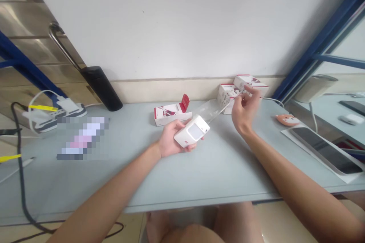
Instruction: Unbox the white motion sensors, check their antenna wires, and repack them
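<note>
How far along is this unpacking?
Looks done: red-and-white carton open, flap up.
In hand: left hand holds the white device; right hand pinches clear film stretching toward it.
Remaining, probably: getting the film away; the two cartons by the wall look closed, though partly hidden.

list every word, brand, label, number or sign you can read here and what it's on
No text reads clearly enough to quote.
White device: small red mark, too blurred.
Open red-and-white box: print too small and blurred.
Red-and-white boxes by the wall: print too small and blurred.
Yellow cable tags: nothing legible.
Pixelated item: obscured.
</note>
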Tool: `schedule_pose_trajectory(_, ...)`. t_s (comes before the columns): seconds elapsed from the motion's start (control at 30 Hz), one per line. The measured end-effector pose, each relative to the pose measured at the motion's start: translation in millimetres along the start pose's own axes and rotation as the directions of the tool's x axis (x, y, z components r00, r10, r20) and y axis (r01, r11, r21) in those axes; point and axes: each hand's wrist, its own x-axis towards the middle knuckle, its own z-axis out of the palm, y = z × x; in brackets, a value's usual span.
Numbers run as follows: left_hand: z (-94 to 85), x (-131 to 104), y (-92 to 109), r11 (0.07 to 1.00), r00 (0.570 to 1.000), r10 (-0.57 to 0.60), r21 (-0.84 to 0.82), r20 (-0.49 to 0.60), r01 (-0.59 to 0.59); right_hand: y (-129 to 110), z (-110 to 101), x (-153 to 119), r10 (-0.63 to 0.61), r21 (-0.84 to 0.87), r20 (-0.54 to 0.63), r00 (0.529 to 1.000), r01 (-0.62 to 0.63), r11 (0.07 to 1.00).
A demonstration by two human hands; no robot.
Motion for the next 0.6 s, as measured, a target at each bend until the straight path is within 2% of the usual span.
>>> schedule_pose_trajectory(0.2, 5.9, -1, 0, 0.998, 0.996, 0.062, -0.007, -0.064, -0.062, -6, 2, -16, 0.025, -0.041, 0.172, 0.985, -0.019, 0.999)
schedule_pose_trajectory(0.3, 6.1, -1, -1, 0.996, 0.992, 0.082, -0.017, -0.096, -0.084, -8, 3, -23, 0.057, -0.051, 0.216, 0.975, -0.047, 0.998)
schedule_pose_trajectory(0.47, 4.6, 0, -3, 0.987, 0.981, 0.131, -0.071, -0.143, -0.142, -13, 8, -36, 0.088, -0.074, 0.401, 0.912, -0.063, 0.995)
schedule_pose_trajectory(0.6, 3.8, 0, -5, 0.983, 0.977, 0.148, -0.085, -0.155, -0.162, -14, 8, -41, 0.107, -0.087, 0.431, 0.896, -0.077, 0.993)
